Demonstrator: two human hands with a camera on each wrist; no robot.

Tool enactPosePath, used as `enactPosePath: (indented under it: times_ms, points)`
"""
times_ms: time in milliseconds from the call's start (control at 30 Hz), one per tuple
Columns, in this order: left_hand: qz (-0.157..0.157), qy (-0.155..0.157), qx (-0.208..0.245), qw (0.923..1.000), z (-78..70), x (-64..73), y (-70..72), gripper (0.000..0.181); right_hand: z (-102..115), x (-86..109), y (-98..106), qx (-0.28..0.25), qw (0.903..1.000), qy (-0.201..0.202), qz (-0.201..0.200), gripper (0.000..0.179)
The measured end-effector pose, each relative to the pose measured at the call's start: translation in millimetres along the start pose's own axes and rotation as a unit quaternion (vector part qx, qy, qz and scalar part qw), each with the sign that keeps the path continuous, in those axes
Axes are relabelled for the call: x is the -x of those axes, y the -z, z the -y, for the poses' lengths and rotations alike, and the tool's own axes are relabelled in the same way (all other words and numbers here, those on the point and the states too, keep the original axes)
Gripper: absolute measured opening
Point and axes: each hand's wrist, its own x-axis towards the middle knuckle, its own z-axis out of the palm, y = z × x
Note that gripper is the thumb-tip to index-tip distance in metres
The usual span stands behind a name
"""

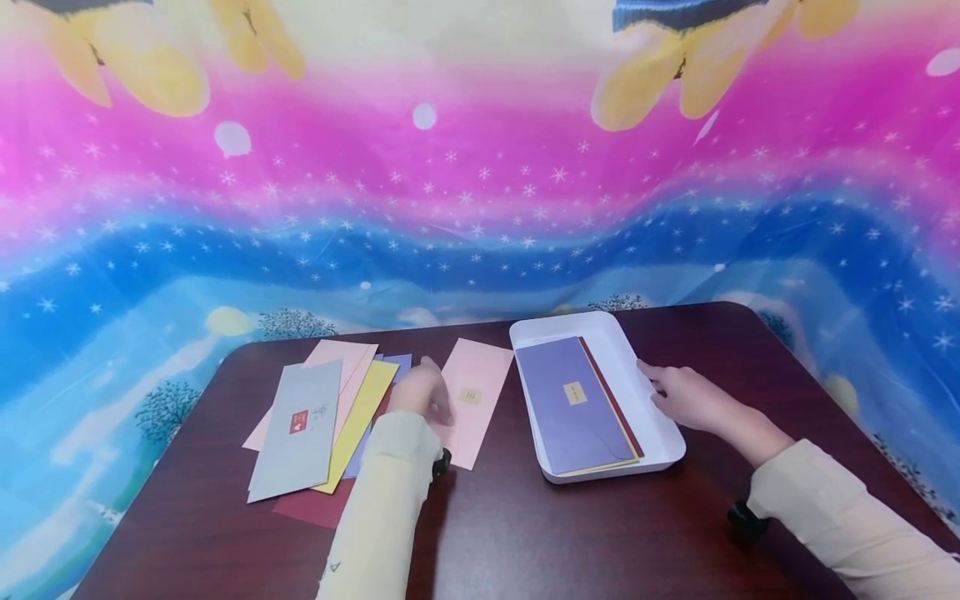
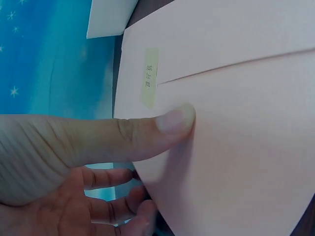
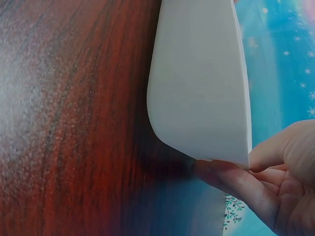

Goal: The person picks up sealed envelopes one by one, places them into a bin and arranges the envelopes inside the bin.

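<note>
Now the left hand pinches the pink envelope just left of the white tray, the right hand grips that tray, and this pick-up likely calls for a lift inward.

Pink envelope, flap down, points toward one o'clock. White tray, shallow, lies at its three o'clock.
</note>
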Motion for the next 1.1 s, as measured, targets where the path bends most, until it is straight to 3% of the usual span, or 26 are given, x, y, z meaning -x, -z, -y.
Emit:
enactPosePath:
  times_ms: [300, 433, 633, 833, 1100]
  points:
    - [0.004, -0.013, 0.014, 0.9998, 3.8, 1.1, -0.4, 0.121, -2, 0.1, -2, 0.003, 1.0, -0.002, -0.001, 0.06]
    - [0.018, -0.014, 0.012, 0.9997, 5.8, 0.4, -0.5, 0.124, -3, 0.2, -3, 0.003, 1.0, -0.002, -0.001, 0.061]
    - [0.044, -0.044, -0.004, 0.9981, 9.8, -1.5, -0.7, 0.127, -2, 1.5, -2, 0.0, 1.0, 0.0, -0.001, 0.061]
    - [0.056, -0.057, 0.054, 0.9953, 14.3, -0.8, -0.5, 0.129, -1, 1.3, -1, -0.005, 1.0, 0.001, 0.0, 0.061]
    - [0.038, -0.088, 0.103, 0.9901, 19.7, -1.2, -2.4, 0.121, -1, -0.5, -1, 0.001, 1.0, 0.004, 0.0, 0.06]
